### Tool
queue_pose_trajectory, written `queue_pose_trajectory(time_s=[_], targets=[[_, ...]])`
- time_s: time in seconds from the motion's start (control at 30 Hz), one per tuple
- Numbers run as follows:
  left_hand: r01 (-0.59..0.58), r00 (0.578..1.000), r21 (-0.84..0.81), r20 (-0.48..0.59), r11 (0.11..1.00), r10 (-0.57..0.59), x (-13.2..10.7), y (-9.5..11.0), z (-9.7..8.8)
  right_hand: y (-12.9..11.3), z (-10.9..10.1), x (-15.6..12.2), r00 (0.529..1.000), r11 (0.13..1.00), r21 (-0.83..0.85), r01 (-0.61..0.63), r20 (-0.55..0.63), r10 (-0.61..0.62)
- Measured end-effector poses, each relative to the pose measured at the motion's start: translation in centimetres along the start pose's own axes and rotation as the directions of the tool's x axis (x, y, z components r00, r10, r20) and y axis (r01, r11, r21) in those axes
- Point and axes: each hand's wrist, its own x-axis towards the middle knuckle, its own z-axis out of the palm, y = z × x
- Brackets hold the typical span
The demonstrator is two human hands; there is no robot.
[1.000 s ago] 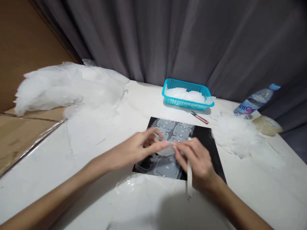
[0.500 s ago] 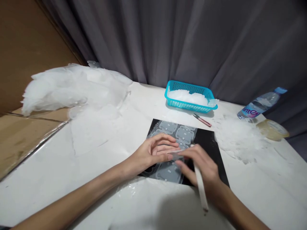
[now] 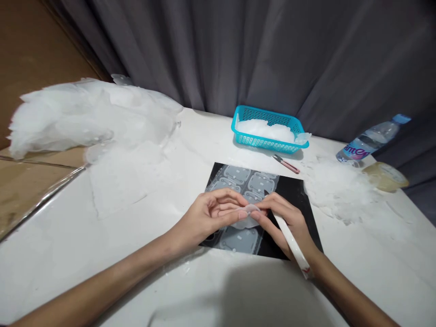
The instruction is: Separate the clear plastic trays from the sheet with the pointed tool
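Observation:
Between both hands is a small translucent plastic piece (image 3: pixel 248 220), its upper edge bent up. My left hand (image 3: pixel 218 210) pinches that edge with thumb and fingertips. My right hand (image 3: pixel 288 222) grips the other side of the edge and also holds a slim white-handled tool (image 3: pixel 293 243), whose dark pointed tip shows beyond the fingers; its exact kind I cannot make out. Beneath the hands lies a black mat (image 3: pixel 299 204) with a clear sheet of moulded grey-looking shapes (image 3: pixel 238 239), partly hidden by my hands.
A blue basket (image 3: pixel 269 144) holds white plastic pieces. Pink-handled thread snips (image 3: pixel 286 164) lie before it. Translucent scraps (image 3: pixel 335 193), a water bottle (image 3: pixel 369 141) and a tape roll (image 3: pixel 386 176) are at right. A heap of sheets (image 3: pixel 85 113) and cardboard (image 3: pixel 37 181) stand left.
My right hand has turned and come closer to my left, and both now pinch the plastic piece's edge. The white tool has swung, its rear end moving right and up.

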Motion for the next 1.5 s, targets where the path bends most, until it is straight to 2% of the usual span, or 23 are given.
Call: queue_pose_trajectory(time_s=[0.13, 0.23, 0.37, 0.47, 0.63, 0.73, 0.8, 0.9, 0.97, 1.0, 1.07, 1.17, 1.23, 1.3, 1.37, 1.43, 1.5], targets=[[-0.108, 0.993, 0.035, -0.034, 0.994, 0.109, -0.1, -0.1, 0.3, -0.4, -0.2, 0.0, 0.995, 0.997, -0.027, 0.071, -0.067, -0.073], [-0.213, 0.976, 0.123, -0.025, 0.969, 0.217, -0.2, -0.2, 0.1, -0.8, -0.4, 0.0, 0.985, 0.989, -0.076, 0.124, -0.108, -0.132], [-0.361, 0.925, 0.328, 0.006, 0.873, 0.38, -0.4, -0.1, -0.3, -1.4, -0.6, 0.1, 0.975, 0.976, -0.119, 0.181, -0.107, -0.194], [-0.426, 0.889, 0.418, 0.027, 0.802, 0.457, -0.7, 0.3, -0.5, -1.4, -0.7, 0.2, 0.972, 0.971, -0.124, 0.203, -0.096, -0.215], [-0.456, 0.871, 0.461, 0.057, 0.761, 0.488, -0.8, 0.3, -0.6, -1.0, -0.6, 0.1, 0.974, 0.973, -0.126, 0.195, -0.094, -0.208], [-0.413, 0.895, 0.5, 0.07, 0.761, 0.44, -0.7, 0.1, -0.9, -0.9, -0.7, 0.1, 0.978, 0.977, -0.125, 0.171, -0.095, -0.184], [-0.338, 0.927, 0.595, 0.075, 0.729, 0.368, -0.7, 0.0, -1.2, -0.7, -1.3, 0.5, 0.981, 0.978, -0.155, 0.137, -0.119, -0.156], [-0.308, 0.948, 0.77, 0.198, 0.559, 0.25, -0.7, -0.1, -1.7, 0.2, -4.2, 1.5, 0.959, 0.956, -0.291, 0.026, -0.262, -0.106], [-0.374, 0.928, 0.831, 0.327, 0.413, 0.18, -0.7, -0.4, -1.9, 1.6, -7.4, 2.1, 0.897, 0.914, -0.399, -0.075, -0.428, -0.113], [-0.408, 0.913, 0.844, 0.378, 0.349, 0.154, -0.8, -0.5, -2.0, 2.6, -9.4, 2.2, 0.85, 0.883, -0.449, -0.136, -0.511, -0.129], [-0.443, 0.896, 0.861, 0.426, 0.25, 0.121, -0.8, -0.9, -1.9, 4.9, -13.5, 1.9, 0.775, 0.848, -0.473, -0.239, -0.619, -0.126], [-0.477, 0.878, 0.868, 0.464, 0.137, 0.122, -1.2, -1.4, -1.5, 8.5, -18.9, 0.6, 0.746, 0.812, -0.479, -0.334, -0.661, -0.083], [-0.503, 0.86, 0.861, 0.492, 0.067, 0.137, -1.7, -1.8, -0.9, 10.2, -21.3, -0.3, 0.79, 0.707, -0.622, -0.336, -0.595, -0.148], [-0.51, 0.85, 0.86, 0.504, 0.001, 0.149, -2.4, -2.3, 0.1, 11.3, -22.4, -0.9, 0.79, 0.642, -0.685, -0.343, -0.58, -0.196], [-0.487, 0.853, 0.871, 0.491, -0.068, 0.176, -3.0, -3.0, 1.3, 11.6, -22.1, -0.7, 0.765, 0.62, -0.704, -0.347, -0.595, -0.247], [-0.455, 0.851, 0.882, 0.472, -0.125, 0.231, -3.5, -3.7, 2.7, 11.0, -20.3, 0.0, 0.766, 0.612, -0.724, -0.319, -0.577, -0.284], [-0.424, 0.835, 0.891, 0.454, -0.163, 0.309, -3.6, -4.6, 4.1, 9.5, -17.2, 1.0, 0.825, 0.634, -0.735, -0.24, -0.499, -0.265]])
